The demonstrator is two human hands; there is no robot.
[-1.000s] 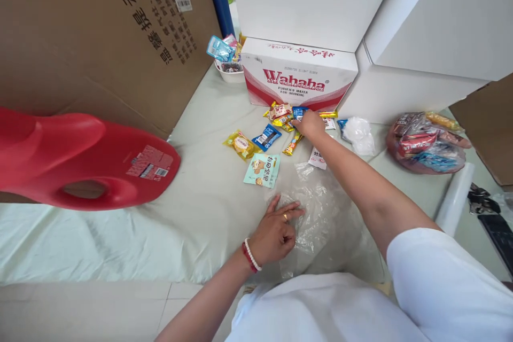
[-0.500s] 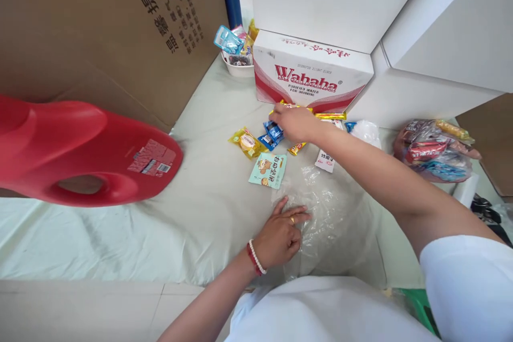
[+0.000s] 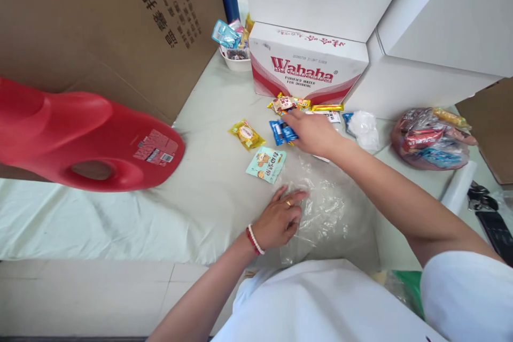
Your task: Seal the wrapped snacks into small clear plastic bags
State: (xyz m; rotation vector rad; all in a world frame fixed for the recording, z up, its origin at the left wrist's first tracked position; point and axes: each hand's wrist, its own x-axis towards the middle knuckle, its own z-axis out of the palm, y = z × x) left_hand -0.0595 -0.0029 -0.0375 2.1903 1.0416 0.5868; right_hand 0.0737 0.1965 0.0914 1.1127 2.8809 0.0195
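Note:
My right hand (image 3: pixel 315 132) is closed on two small blue snack packets (image 3: pixel 282 132), holding them just above the pale sheet. My left hand (image 3: pixel 280 219) presses on the edge of a clear plastic bag (image 3: pixel 328 214), its fingers curled on the film. Close by lie a yellow packet (image 3: pixel 246 134), a light green packet with a cartoon (image 3: pixel 266 163), and several small wrapped snacks (image 3: pixel 286 103) in front of the Wahaha box (image 3: pixel 306 70).
A red plastic jug (image 3: pixel 80 141) lies at the left by a big brown carton (image 3: pixel 100 21). White boxes (image 3: pixel 401 21) stand behind. A bag full of snacks (image 3: pixel 433 139) sits at the right, a white tub of packets (image 3: pixel 234 59) at the back.
My right hand picked blue packets from the pile by the Wahaha box and drew them back toward the plastic bag. My left hand stayed on the bag.

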